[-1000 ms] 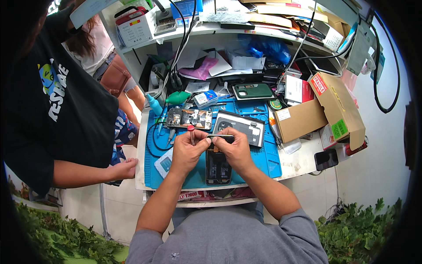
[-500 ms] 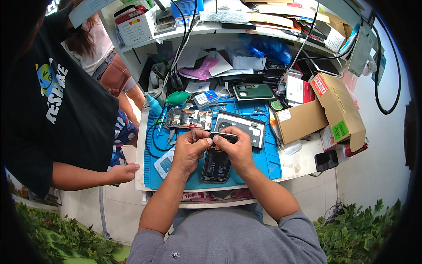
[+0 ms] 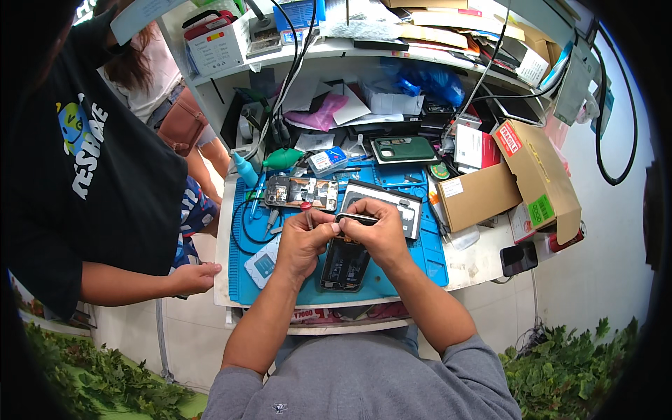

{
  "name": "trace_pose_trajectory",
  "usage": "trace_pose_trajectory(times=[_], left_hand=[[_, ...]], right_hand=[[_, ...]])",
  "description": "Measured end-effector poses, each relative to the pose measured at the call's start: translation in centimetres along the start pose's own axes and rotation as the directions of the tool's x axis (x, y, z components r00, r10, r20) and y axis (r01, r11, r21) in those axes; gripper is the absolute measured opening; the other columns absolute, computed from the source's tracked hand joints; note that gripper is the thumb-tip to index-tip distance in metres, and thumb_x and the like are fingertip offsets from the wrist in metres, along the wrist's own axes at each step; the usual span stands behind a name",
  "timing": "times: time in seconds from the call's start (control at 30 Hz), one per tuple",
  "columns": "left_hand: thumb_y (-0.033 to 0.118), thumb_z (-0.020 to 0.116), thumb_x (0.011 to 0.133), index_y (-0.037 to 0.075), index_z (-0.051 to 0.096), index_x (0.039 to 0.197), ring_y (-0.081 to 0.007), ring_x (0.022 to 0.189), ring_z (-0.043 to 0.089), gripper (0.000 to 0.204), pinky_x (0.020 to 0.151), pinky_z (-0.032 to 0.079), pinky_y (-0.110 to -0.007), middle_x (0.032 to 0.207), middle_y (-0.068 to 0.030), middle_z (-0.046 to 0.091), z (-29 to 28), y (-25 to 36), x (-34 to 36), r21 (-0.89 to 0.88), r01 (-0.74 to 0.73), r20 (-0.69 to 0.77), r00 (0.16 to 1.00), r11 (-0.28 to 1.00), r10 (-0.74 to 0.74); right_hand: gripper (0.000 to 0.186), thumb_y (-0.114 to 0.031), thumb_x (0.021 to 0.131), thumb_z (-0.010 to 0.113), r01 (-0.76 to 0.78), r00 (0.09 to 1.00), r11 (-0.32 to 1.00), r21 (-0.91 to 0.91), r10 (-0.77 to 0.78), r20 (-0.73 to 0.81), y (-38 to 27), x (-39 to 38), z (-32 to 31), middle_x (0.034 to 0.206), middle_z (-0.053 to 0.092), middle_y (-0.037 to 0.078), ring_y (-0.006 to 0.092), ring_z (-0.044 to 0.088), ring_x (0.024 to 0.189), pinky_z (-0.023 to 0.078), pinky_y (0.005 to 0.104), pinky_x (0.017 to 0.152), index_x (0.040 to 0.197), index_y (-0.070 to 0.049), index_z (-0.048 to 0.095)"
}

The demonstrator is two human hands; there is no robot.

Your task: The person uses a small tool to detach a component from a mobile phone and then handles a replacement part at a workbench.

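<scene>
My left hand and my right hand meet over the mat, each closed with thumb and fingers on a dark, flat phone part seen nearly edge-on. Tucked in my left hand is a thin screwdriver-like tool with a red cap. Just below the hands lies an opened phone, its black battery showing; whether the held part is joined to it is hidden by my fingers. Beyond my left hand lies another opened phone. A grey-black phone back panel lies behind my right hand.
The blue repair mat carries a white card-like piece, a green air blower and a light-blue bottle. Cardboard boxes and a black phone sit right. A co-worker's hand rests near the desk's left edge.
The phone part between my hands has tilted, so its dark face shows less and its edge more. My right-hand fingers have shifted slightly. Both hands keep their grip.
</scene>
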State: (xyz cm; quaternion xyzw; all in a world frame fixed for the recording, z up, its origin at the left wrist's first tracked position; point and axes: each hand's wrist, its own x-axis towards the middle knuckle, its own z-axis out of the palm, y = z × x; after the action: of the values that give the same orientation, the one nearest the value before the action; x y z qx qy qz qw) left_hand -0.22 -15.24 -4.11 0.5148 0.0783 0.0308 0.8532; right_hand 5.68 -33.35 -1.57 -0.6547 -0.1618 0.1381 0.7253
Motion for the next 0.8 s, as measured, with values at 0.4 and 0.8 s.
trace_pose_trajectory(times=[0.4,0.8], left_hand=[[0.007,0.088,0.094,0.004,0.082,0.103,0.0000,0.061,0.054,0.011,0.052,0.034,-0.020,0.085,0.0007,0.077,0.4,-0.2,-0.4,-0.021,-0.079,0.050,0.996,0.997,0.080],[0.003,0.085,0.095,0.002,0.081,0.102,-0.0035,0.069,0.063,0.008,0.060,0.045,-0.021,0.088,-0.0018,0.078,0.7,-0.8,-0.3,-0.059,-0.084,0.048,0.995,0.995,0.087]], right_hand=[[0.013,-0.007,0.093,0.083,0.062,0.998,0.996,0.067,-0.062,0.011,-0.5,-0.3,0.1,0.087,0.076,0.002,0.0049,0.069,0.078,0.054,0.0223,0.068,0.095,0.002,0.075],[0.013,-0.005,0.092,0.083,0.027,0.999,0.997,0.076,-0.029,0.020,-0.6,-0.8,-0.1,0.090,0.076,0.004,0.0048,0.067,0.077,0.052,0.0217,0.067,0.100,0.002,0.075]])
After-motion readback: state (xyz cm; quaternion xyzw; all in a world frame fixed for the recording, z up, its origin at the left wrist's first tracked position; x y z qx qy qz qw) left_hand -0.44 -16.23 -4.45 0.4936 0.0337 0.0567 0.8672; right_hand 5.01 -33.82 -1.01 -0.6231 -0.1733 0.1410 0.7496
